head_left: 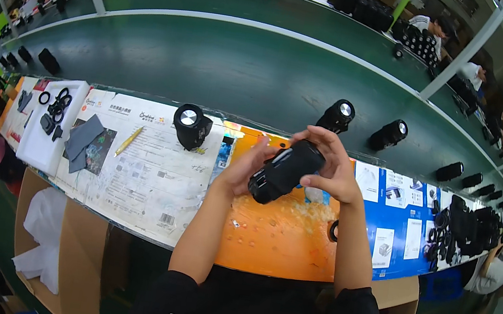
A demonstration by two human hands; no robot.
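Over the orange board (270,245) I hold a black cylindrical portable speaker (289,171), tilted, between both hands. My right hand (336,170) grips its upper right end, with the thumb on the near side and the fingers over the top. My left hand (244,170) is closed against its left side; part of its fingers is hidden behind the speaker. A similar speaker with a silver round end (190,126) stands upright on the printed sheet to the left. Two more, one black speaker (337,115) and another speaker (388,135), are beyond my hands on the green belt.
A white foam tray (29,145) with black rings and small parts lies left, near a grey cloth (83,142) and a yellow pen (129,141). A black ring (333,230) sits by my right forearm. Rightward are a blue board (397,256) and black parts. Co-workers sit around.
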